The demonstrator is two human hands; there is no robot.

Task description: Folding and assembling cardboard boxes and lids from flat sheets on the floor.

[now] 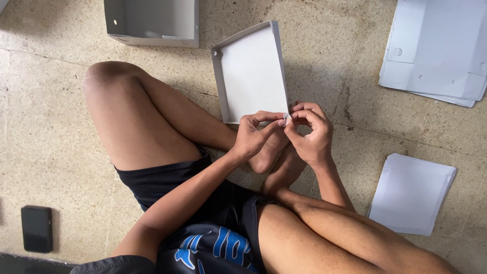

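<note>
Grey cardboard tray [251, 71], shallow and holding nothing, lies on the floor [56, 152] before the crossed legs, its near corner pinched by left hand [252, 136] and right hand [310, 133], fingertips closed together.

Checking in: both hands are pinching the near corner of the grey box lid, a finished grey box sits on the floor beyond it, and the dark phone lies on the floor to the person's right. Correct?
Not quite. In the head view the dark phone lies on the floor to the person's left, not right. The rest holds: left hand and right hand pinch the near corner of the grey box lid, with the finished grey box beyond it.
</note>
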